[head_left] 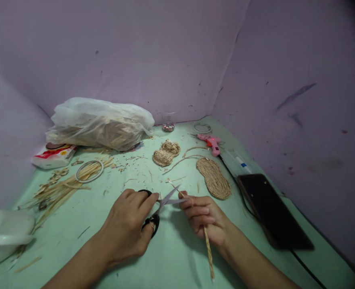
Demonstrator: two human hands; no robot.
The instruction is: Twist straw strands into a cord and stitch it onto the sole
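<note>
Dim, scuffed purple walls [153,48] — a corner [232,52] right of centre — around a green tabletop [171,261]

white tub [9,225]: cut by left edge | braid [209,253]: middle hidden by right hand [204,216]

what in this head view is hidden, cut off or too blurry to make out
Braided strand, head view: its middle is hidden inside the right hand.
Scissors, head view: the left hand covers parts of the handles.
White plastic bag, head view: its cloudy film veils what is inside.
White container, head view: cut off by the left edge.
</note>
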